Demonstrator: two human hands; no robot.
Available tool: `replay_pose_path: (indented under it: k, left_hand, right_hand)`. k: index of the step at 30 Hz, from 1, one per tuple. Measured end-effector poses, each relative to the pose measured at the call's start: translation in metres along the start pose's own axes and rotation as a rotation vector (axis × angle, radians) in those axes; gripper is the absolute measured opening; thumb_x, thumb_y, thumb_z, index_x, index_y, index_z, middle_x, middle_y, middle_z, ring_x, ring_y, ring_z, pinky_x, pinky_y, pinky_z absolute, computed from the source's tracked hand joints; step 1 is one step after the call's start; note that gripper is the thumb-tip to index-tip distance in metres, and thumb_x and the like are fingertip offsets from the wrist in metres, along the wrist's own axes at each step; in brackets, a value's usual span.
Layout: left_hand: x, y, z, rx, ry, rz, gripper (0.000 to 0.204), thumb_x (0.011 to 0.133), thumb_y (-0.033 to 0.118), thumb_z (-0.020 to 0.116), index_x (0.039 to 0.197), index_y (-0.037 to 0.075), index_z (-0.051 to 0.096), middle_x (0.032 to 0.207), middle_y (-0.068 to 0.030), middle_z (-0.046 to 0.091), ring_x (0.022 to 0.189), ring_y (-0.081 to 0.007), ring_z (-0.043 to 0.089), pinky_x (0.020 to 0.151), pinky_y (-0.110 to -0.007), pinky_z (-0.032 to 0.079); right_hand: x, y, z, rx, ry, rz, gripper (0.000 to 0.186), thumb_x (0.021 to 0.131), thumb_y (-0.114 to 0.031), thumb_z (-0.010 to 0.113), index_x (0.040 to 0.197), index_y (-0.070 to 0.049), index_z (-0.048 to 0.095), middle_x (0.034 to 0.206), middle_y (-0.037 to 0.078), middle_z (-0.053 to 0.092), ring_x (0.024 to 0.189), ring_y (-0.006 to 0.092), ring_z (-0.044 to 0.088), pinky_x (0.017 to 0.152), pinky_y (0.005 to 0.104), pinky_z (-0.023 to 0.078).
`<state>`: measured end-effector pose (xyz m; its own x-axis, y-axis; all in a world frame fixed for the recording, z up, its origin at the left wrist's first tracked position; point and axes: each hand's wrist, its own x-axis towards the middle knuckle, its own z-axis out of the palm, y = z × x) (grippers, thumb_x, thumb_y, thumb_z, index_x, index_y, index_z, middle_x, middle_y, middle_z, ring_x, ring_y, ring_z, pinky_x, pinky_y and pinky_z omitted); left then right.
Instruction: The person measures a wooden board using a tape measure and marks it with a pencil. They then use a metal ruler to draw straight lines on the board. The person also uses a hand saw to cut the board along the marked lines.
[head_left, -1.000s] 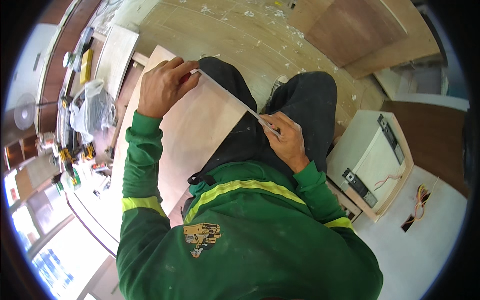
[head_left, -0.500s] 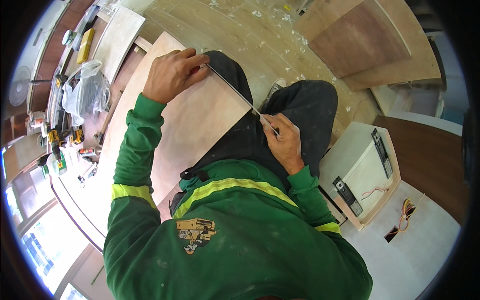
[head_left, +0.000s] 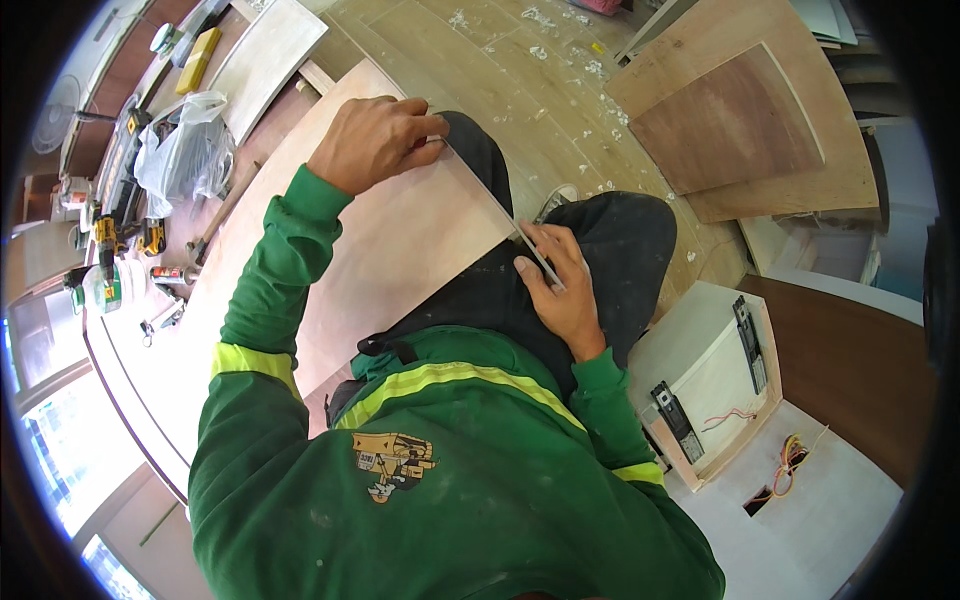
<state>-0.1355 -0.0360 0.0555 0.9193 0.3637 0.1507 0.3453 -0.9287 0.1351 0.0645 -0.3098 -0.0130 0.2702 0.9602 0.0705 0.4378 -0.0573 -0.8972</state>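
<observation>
Left hand (head_left: 375, 145), at about eleven o'clock, is curled with its fingertips pinching the far end of a thin strip (head_left: 490, 205) that runs along the edge of a pale board (head_left: 400, 250). Right hand (head_left: 560, 285), just right of centre, pinches the near end of the strip between thumb and fingers, against the dark trousers (head_left: 620, 240). The strip stretches taut between the two hands, touching the board's edge.

At ten o'clock a clear plastic bag (head_left: 185, 150) lies on the bench; what it holds cannot be made out. At four o'clock an open white cabinet box (head_left: 715, 375) holds dark hardware strips and a red wire; more coloured wires (head_left: 785, 465) show through a cut-out beside it.

Small tools (head_left: 130, 240) at nine o'clock are too small to tell apart. The green sweater (head_left: 430, 480) hides the board's near part.

Against half a second ago, the view has swung: the board and hands sit nearer centre, and the grips are unchanged.
</observation>
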Motion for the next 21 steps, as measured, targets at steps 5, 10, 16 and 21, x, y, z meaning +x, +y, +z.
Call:
replay_pose_path:
  k: [5, 10, 16, 21]
  left_hand:
    - [0.000, 0.001, -0.001, 0.004, -0.028, -0.041, 0.017, 0.097, 0.031, 0.071, 0.107, 0.017, 0.075, 0.084, -0.0066, 0.064, 0.077, -0.0303, 0.068, 0.064, -0.045, 0.052]
    - [-0.004, 0.003, -0.002, -0.010, 0.004, -0.029, 0.018, 0.097, 0.030, 0.071, 0.107, 0.015, 0.075, 0.085, -0.0066, 0.064, 0.078, -0.0294, 0.068, 0.066, -0.043, 0.053]
    - [0.001, 0.006, -0.003, -0.060, 0.024, -0.047, 0.019, 0.097, 0.033, 0.071, 0.106, 0.018, 0.077, 0.082, -0.0043, 0.065, 0.075, -0.0273, 0.069, 0.064, -0.042, 0.053]
    - [0.004, 0.011, -0.008, -0.050, -0.025, -0.065, 0.019, 0.097, 0.031, 0.071, 0.106, 0.016, 0.078, 0.081, -0.0035, 0.065, 0.073, -0.0254, 0.069, 0.064, -0.040, 0.054]
  right_hand:
    - [0.014, 0.012, -0.006, 0.233, -0.212, 0.039, 0.051, 0.100, -0.008, 0.067, 0.151, -0.007, 0.060, 0.118, 0.011, 0.058, 0.113, 0.0276, 0.059, 0.108, 0.0334, 0.043]
    - [0.008, 0.015, -0.008, 0.214, -0.255, 0.038, 0.055, 0.102, -0.004, 0.062, 0.156, -0.011, 0.056, 0.118, 0.012, 0.056, 0.112, 0.0271, 0.059, 0.106, 0.0329, 0.043]
    - [0.009, 0.013, -0.015, 0.186, -0.291, 0.013, 0.065, 0.099, -0.001, 0.062, 0.161, -0.017, 0.050, 0.116, 0.011, 0.055, 0.111, 0.0302, 0.059, 0.105, 0.0357, 0.045]
    - [0.006, 0.019, -0.018, 0.187, -0.317, 0.017, 0.071, 0.097, 0.001, 0.063, 0.163, -0.020, 0.048, 0.117, 0.012, 0.055, 0.112, 0.0310, 0.060, 0.105, 0.0386, 0.047]
